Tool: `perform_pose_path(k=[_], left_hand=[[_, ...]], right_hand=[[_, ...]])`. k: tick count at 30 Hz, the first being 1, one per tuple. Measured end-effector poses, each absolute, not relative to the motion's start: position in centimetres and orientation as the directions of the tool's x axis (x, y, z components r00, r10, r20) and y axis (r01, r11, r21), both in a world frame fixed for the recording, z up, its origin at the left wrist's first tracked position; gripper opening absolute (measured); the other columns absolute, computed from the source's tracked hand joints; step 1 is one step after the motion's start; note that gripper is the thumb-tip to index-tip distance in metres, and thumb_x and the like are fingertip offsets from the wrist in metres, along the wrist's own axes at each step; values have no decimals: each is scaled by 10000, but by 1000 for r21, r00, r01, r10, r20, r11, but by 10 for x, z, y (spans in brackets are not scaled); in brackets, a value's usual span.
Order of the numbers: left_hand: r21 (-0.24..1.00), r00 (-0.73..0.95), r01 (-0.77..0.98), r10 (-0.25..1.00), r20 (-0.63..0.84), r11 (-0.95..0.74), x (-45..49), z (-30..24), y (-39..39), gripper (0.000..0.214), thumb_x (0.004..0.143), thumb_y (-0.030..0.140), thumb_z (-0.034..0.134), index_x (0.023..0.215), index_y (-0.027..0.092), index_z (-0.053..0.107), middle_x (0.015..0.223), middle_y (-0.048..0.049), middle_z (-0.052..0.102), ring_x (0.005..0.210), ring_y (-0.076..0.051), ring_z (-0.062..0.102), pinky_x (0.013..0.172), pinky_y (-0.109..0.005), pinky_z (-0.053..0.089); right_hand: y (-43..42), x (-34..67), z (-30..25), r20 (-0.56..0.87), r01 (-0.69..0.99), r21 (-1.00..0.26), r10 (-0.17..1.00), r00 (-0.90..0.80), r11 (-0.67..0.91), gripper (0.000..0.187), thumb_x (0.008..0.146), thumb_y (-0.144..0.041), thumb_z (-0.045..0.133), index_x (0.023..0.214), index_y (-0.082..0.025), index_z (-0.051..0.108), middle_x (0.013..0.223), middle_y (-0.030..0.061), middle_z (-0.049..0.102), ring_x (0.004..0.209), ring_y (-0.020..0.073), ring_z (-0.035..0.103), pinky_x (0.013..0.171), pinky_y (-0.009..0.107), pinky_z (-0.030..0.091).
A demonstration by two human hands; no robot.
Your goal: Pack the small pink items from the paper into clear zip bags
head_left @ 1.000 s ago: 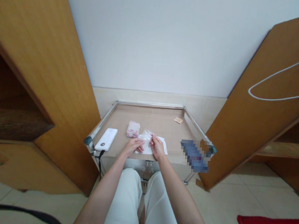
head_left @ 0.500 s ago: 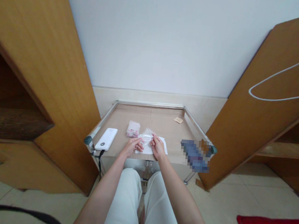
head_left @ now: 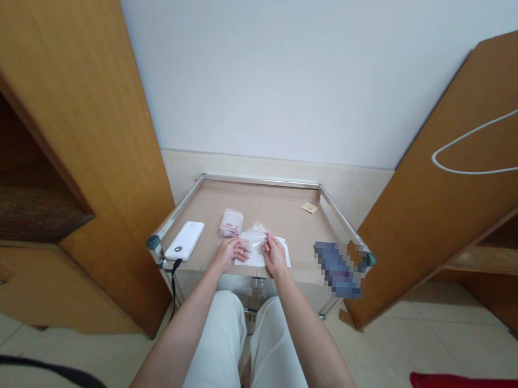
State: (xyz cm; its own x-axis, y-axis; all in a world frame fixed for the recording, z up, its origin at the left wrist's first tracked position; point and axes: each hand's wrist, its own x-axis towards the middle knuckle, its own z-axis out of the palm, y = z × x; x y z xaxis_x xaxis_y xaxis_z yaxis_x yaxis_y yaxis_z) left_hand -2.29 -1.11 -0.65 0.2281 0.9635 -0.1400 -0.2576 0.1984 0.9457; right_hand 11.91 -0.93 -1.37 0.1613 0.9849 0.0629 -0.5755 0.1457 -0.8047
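wall [head_left: 269, 69]: evenly bright, your twelve
cabinet recess [head_left: 14, 145]: shadowed, your nine
blue item [head_left: 336, 269]: pixelated, your four
wooden panel [head_left: 485, 110]: edge-stretched, your two

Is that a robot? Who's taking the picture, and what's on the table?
No robot here! A person wears a camera on their head, and it looks forward and down. Their right hand pinches a small clear plastic bag; whether their left hand grips it too is hard to tell. On the brown, metal-rimmed tabletop lie a stack of clear, pink-marked plastic bags, a flat white sheet, a white rectangular device, a small flat tan piece and a blurred-out bluish thing.
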Motion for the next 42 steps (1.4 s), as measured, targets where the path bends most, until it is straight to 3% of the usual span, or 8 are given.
perform_pose_path(k=[7,15,24,29,35,38,42], left_hand=[[956,181,-245,976,-121,164,-22,-10,-9,255,745,355,465,773,106,511,593,-59,625,426,-121,572,383,-204,429],[939,184,-306,978,-101,154,-22,-7,-10,257,761,358,462,825,114,508,627,-48,617,456,-111,579,392,-196,442],[913,158,-366,979,-127,178,-22,-2,-10,255,758,341,453,819,101,513,567,-29,600,438,-123,576,393,-211,442],[935,171,-311,978,-122,171,-22,-2,-11,255,717,343,523,824,112,511,575,-27,608,455,-126,589,409,-204,453],[940,141,-316,986,-86,128,-20,-1,-12,261,700,326,557,855,143,456,595,-21,619,476,-117,598,425,-187,460],[943,131,-317,989,-64,103,-20,-1,-12,285,685,353,568,831,157,423,611,-26,626,475,-117,598,429,-189,466],[951,129,-294,990,-56,92,-19,-2,-12,312,660,374,586,809,163,411,598,-20,621,471,-128,601,412,-188,459]], right_hand=[[-11,117,-11,51,-546,-827,986,162,133,259,589,-412,615,623,-176,514,487,-69,378,399,47,280,414,218,243],[-11,114,-16,65,-380,-919,992,104,100,275,607,-408,590,531,-172,472,430,-61,405,409,63,335,457,228,271],[-14,115,-11,65,-428,-899,995,79,92,247,616,-380,583,537,-176,467,419,-69,381,404,63,318,456,228,266],[-12,115,-14,86,-436,-894,994,67,106,249,632,-374,577,536,-173,463,420,-69,378,398,58,319,447,219,272],[-13,112,-12,46,-484,-862,974,222,151,246,577,-308,631,755,-207,494,629,-48,544,428,59,412,445,204,304],[-14,111,-12,91,-426,-889,977,195,168,245,603,-327,615,804,-203,548,740,-20,589,447,58,433,471,213,326],[-15,111,-15,103,-319,-938,987,123,138,340,637,-365,582,915,-173,614,697,-8,606,481,70,436,518,227,337]])
